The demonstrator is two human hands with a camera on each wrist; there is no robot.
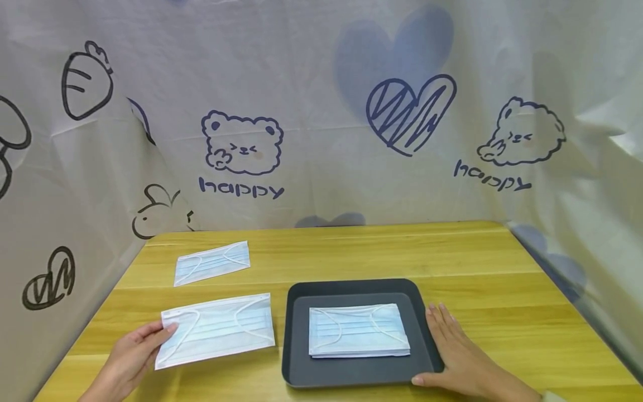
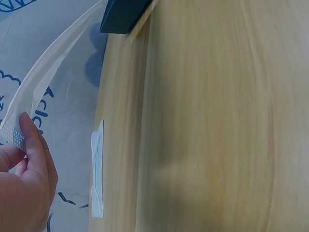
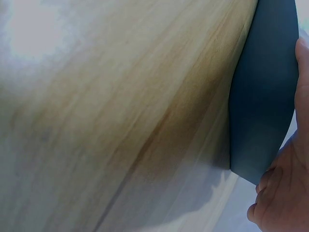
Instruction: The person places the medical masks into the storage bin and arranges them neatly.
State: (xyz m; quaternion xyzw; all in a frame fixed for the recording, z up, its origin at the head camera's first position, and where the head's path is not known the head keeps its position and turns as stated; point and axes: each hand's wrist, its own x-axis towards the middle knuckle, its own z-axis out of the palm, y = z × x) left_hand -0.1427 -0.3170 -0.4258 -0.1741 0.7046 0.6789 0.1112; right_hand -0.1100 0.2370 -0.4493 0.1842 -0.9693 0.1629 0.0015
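My left hand (image 1: pixel 132 357) pinches the left edge of a pale blue face mask (image 1: pixel 221 329) between thumb and fingers. In the left wrist view that mask (image 2: pixel 36 82) is raised over the table and bends away from the fingertips. A dark grey tray (image 1: pixel 296 357) stands to its right, with a neat stack of face masks (image 1: pixel 359 329) lying in it. Against the tray's right side rests my right hand (image 1: pixel 459 357), fingers straight along the wall and thumb at the front edge. The right wrist view shows this hand (image 3: pixel 285 188) beside the tray's outer wall (image 3: pixel 265 92).
Another face mask (image 1: pixel 212 263) lies flat on the wooden table (image 1: pixel 452 251) at the back left, behind the held one. A white cloth (image 1: pixel 321 111) with printed drawings hangs behind the table and along its sides.
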